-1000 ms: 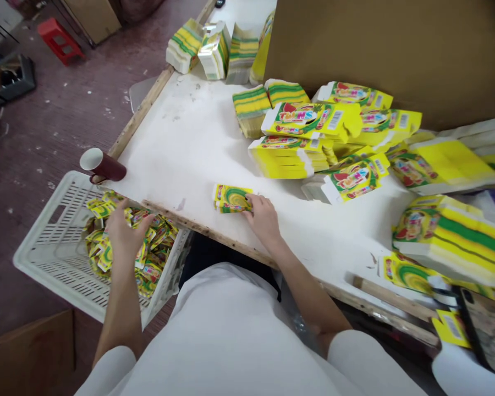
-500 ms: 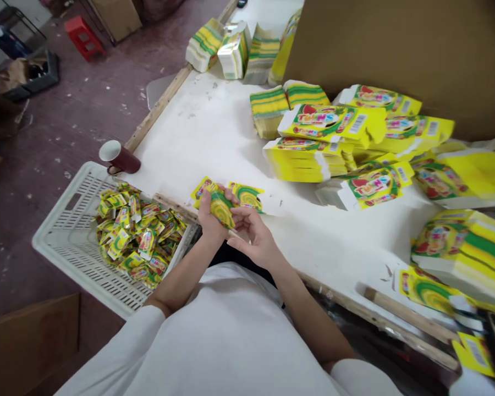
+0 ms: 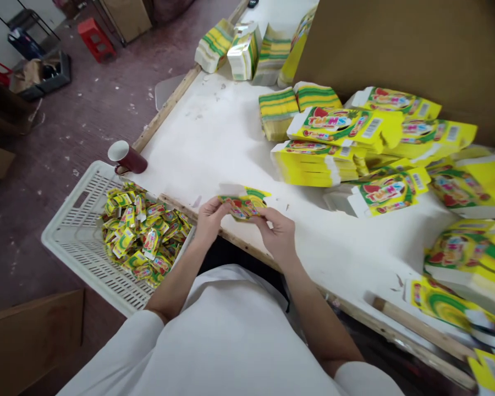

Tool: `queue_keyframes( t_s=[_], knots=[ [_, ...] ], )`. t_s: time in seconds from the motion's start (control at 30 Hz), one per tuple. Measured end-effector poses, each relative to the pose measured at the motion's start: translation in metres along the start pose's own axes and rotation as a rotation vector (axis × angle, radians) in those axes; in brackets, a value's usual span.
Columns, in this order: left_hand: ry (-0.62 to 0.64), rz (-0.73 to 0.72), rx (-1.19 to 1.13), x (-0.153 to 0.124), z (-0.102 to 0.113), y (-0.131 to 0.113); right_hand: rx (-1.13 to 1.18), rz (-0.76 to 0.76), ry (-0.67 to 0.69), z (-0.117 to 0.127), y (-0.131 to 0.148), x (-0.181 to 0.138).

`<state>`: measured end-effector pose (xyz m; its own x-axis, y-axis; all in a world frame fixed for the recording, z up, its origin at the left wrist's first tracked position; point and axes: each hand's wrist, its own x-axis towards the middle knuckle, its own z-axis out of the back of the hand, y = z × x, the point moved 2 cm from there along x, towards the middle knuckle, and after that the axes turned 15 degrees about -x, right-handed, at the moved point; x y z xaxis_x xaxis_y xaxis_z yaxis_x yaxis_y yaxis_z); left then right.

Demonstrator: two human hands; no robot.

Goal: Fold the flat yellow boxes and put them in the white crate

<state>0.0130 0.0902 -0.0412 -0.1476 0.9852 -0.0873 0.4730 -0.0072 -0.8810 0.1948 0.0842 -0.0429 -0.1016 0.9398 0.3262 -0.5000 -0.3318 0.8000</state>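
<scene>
Both hands meet at the near edge of the white table point(image 3: 198, 143). My left hand point(image 3: 208, 217) and my right hand point(image 3: 278, 234) pinch the two ends of a small yellow and green printed carton point(image 3: 245, 204), held just above the table edge. A white slatted plastic basket point(image 3: 74, 242) stands on the floor at my left, holding several small yellow and green packets point(image 3: 142, 236).
Stacks of flat yellow cartons point(image 3: 334, 143) fill the table's right and far side, in front of a big brown cardboard sheet point(image 3: 396, 49). A dark red mug point(image 3: 126, 157) sits at the table's left corner. Red stools point(image 3: 94, 36) and boxes stand on the floor.
My left hand left the basket and came up to the table edge. Both hands now grip the small carton, which my right hand alone touched on the table a second ago.
</scene>
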Motion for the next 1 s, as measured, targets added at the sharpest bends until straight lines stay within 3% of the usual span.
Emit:
queue_keyframes(
  t_s=[0.13,0.23,0.3,0.4,0.43,0.53,0.63,0.73,0.83,0.9,1.0],
  knots=[
    [0.348,0.076,0.309,0.005,0.012,-0.034,-0.351,0.346,0.013,0.017,-0.002,0.002],
    [0.484,0.136,0.651,-0.002,0.000,-0.035,-0.385,0.508,0.050,0.014,0.004,-0.001],
    [0.433,0.145,0.774,-0.010,-0.012,-0.023,-0.341,0.415,-0.060,0.007,0.009,-0.005],
    [0.224,0.052,0.783,-0.017,-0.022,-0.006,-0.152,0.057,-0.292,-0.004,0.015,-0.016],
    [0.180,0.011,0.765,-0.019,-0.023,-0.002,-0.036,-0.043,-0.302,-0.007,0.016,-0.019],
    [0.181,-0.080,0.721,-0.021,-0.020,0.002,0.314,-0.281,-0.212,-0.011,0.013,-0.020],
    [0.279,-0.130,0.737,-0.024,-0.017,0.002,0.395,-0.427,-0.097,-0.005,0.001,-0.006],
    [0.367,-0.218,0.753,-0.030,-0.018,0.003,0.478,-0.602,0.192,-0.006,-0.013,0.009],
    [0.395,-0.232,0.732,-0.033,-0.020,0.005,0.728,-0.759,0.461,-0.018,-0.019,0.010],
    [0.373,-0.186,0.706,-0.032,-0.020,0.006,0.848,-0.750,0.472,-0.024,-0.020,0.003],
    [0.331,-0.156,0.715,-0.027,-0.019,0.006,0.872,-0.613,0.374,-0.023,-0.017,-0.007]
  ],
)
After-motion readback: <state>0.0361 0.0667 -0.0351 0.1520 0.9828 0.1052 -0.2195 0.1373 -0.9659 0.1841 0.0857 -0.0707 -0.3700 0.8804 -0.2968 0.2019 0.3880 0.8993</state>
